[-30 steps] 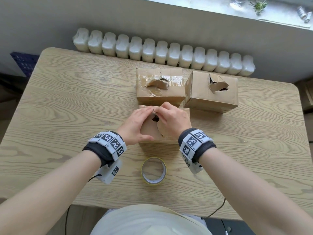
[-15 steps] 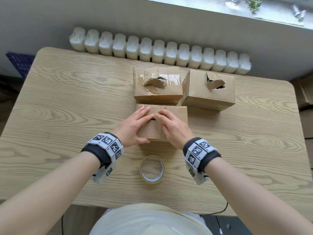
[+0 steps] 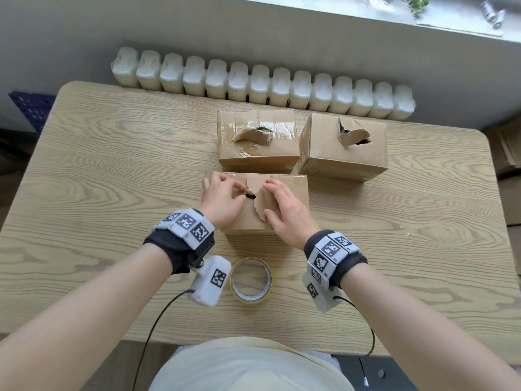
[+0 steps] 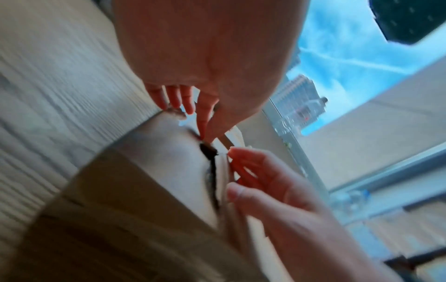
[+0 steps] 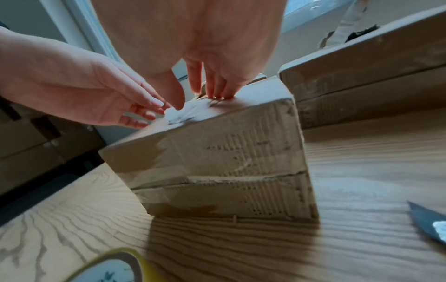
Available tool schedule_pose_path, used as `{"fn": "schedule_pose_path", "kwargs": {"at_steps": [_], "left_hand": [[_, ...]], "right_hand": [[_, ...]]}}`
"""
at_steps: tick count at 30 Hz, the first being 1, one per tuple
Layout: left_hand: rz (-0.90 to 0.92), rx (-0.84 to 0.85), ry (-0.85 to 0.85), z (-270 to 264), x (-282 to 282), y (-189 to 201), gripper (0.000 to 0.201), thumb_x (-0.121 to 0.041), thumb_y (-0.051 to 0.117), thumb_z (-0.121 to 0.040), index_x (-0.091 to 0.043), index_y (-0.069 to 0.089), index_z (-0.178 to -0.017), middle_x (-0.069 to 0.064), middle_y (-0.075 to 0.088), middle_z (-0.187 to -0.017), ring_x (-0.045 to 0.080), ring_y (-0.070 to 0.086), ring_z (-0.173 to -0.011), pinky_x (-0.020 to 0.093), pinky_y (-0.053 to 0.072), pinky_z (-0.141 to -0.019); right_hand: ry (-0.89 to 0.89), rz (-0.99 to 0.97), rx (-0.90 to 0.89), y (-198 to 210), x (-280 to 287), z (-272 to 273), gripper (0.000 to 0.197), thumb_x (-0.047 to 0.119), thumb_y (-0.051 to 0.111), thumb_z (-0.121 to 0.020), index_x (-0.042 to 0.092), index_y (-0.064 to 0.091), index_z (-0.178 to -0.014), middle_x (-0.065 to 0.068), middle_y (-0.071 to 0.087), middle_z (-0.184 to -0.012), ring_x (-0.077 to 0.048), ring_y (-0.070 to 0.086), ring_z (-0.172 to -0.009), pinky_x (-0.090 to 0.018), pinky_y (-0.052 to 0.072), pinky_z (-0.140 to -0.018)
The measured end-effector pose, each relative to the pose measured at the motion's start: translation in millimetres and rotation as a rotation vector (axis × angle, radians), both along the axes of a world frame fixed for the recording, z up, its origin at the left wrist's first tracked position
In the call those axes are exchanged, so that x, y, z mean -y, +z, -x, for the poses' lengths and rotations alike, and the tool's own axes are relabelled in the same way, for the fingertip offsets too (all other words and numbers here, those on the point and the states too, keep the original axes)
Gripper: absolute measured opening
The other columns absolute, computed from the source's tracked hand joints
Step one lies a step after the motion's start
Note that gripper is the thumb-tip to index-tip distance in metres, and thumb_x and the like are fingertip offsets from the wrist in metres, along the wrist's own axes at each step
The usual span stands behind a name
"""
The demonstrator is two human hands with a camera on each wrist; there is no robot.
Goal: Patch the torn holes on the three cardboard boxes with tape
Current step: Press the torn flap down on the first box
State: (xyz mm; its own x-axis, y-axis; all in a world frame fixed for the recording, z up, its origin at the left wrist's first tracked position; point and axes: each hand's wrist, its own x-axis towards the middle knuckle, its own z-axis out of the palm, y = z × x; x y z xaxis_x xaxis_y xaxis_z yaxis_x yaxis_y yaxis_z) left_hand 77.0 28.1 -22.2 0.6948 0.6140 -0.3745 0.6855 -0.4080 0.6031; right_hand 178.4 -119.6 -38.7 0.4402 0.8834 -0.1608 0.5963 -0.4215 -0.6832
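Note:
Three brown cardboard boxes stand on the wooden table (image 3: 112,170). The near box (image 3: 293,193) has a dark torn hole (image 3: 250,195) and a raised ragged flap (image 3: 260,204) in its top. My left hand (image 3: 235,190) rests on the top just left of the hole, its fingertips (image 4: 205,133) at the hole's edge. My right hand (image 3: 277,201) lies on the flap, and its straight fingers (image 5: 217,89) press the top. The back left box (image 3: 258,153) and back right box (image 3: 344,153) each show a torn hole. A roll of clear tape (image 3: 251,279) lies flat just in front of the near box.
A white radiator (image 3: 262,86) runs along the table's far edge, close behind the back boxes. A blue crate (image 3: 31,108) sits off the table's left corner. Flat cardboard (image 3: 507,148) lies past the right edge. Bare wood extends left and right of the boxes.
Both hands were bunched together over the hole; they have drawn apart, the left one to the left and the right one to the right, so hole and flap now show.

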Motion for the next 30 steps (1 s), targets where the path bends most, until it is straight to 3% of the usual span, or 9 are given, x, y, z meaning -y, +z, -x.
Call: {"fn": "schedule_pose_path", "kwargs": {"at_steps": [5,7,9,10,12,18,24,27,30], "left_hand": [[0.209,-0.038,0.199,-13,-6,1,0.014,-0.033,0.06,-0.089,-0.025,0.072,-0.089,0.01,0.056,-0.119,0.028,0.04,-0.123,0.038,0.035,-0.105],[0.267,-0.036,0.223,-18,-8,5,0.015,-0.03,0.065,-0.087,-0.017,0.073,-0.085,0.008,0.065,-0.106,0.027,0.052,-0.113,0.038,0.044,-0.097],[0.389,-0.019,0.253,-22,-9,11,0.019,-0.023,0.068,-0.086,-0.005,0.072,-0.09,0.006,0.064,-0.08,0.023,0.061,-0.082,0.028,0.05,-0.068],[0.446,-0.031,0.276,-24,-9,15,0.02,-0.021,0.068,-0.086,-0.002,0.07,-0.092,0.004,0.058,-0.068,0.02,0.054,-0.062,0.023,0.043,-0.05],[0.521,-0.066,0.307,-25,-10,19,0.024,-0.019,0.068,-0.086,0.002,0.07,-0.096,0.002,0.046,-0.057,0.014,0.035,-0.045,0.017,0.026,-0.034],[0.608,-0.12,0.337,-25,-14,15,0.026,-0.021,0.074,-0.081,-0.001,0.069,-0.097,-0.001,0.035,-0.056,0.013,0.029,-0.047,0.016,0.02,-0.034],[0.454,-0.192,0.303,-33,-10,16,0.029,-0.02,0.072,-0.082,-0.01,0.048,-0.069,0.002,0.038,-0.056,0.016,0.033,-0.045,0.021,0.024,-0.038],[0.623,-0.196,0.324,-34,-15,21,0.019,-0.011,0.061,-0.087,-0.011,0.051,-0.071,0.0,0.035,-0.056,0.012,0.027,-0.045,0.017,0.02,-0.037],[0.672,-0.191,0.311,-31,-19,23,0.023,-0.013,0.06,-0.088,-0.014,0.051,-0.067,-0.002,0.034,-0.053,0.009,0.024,-0.042,0.014,0.018,-0.035]], "right_hand": [[-0.002,0.004,-0.023,-1,0,-3,0.051,0.007,0.051,-0.089,0.018,0.043,-0.137,0.002,0.031,-0.15,-0.016,0.037,-0.134,-0.03,0.035,-0.106],[0.004,-0.003,-0.034,-1,0,-4,0.051,0.005,0.051,-0.088,0.018,0.044,-0.137,0.002,0.032,-0.15,-0.016,0.036,-0.135,-0.031,0.035,-0.106],[0.006,-0.004,-0.044,-2,0,-5,0.052,0.004,0.051,-0.087,0.018,0.045,-0.136,0.002,0.032,-0.15,-0.016,0.036,-0.135,-0.032,0.036,-0.106],[0.005,-0.004,-0.051,-2,0,-5,0.052,0.004,0.052,-0.087,0.018,0.045,-0.136,0.002,0.032,-0.15,-0.016,0.036,-0.135,-0.032,0.036,-0.106],[0.006,0.003,-0.06,-2,1,-6,0.053,0.003,0.051,-0.086,0.019,0.045,-0.137,0.003,0.031,-0.15,-0.015,0.036,-0.135,-0.033,0.037,-0.106],[0.02,0.017,-0.06,-2,1,-5,0.056,0.002,0.05,-0.085,0.019,0.043,-0.138,0.003,0.029,-0.151,-0.016,0.035,-0.136,-0.036,0.038,-0.106],[0.066,0.059,-0.023,3,0,-2,0.055,0.024,0.059,-0.089,0.027,0.038,-0.14,0.003,0.023,-0.153,-0.017,0.035,-0.135,-0.036,0.04,-0.103],[0.127,0.099,0.052,6,1,2,0.072,0.038,0.069,-0.082,0.028,0.032,-0.142,-0.004,0.019,-0.154,-0.022,0.036,-0.135,-0.034,0.038,-0.103],[0.072,0.082,0.076,9,0,6,0.058,0.028,0.068,-0.084,0.018,0.041,-0.134,-0.004,0.024,-0.152,-0.025,0.045,-0.126,-0.032,0.041,-0.095]]}}
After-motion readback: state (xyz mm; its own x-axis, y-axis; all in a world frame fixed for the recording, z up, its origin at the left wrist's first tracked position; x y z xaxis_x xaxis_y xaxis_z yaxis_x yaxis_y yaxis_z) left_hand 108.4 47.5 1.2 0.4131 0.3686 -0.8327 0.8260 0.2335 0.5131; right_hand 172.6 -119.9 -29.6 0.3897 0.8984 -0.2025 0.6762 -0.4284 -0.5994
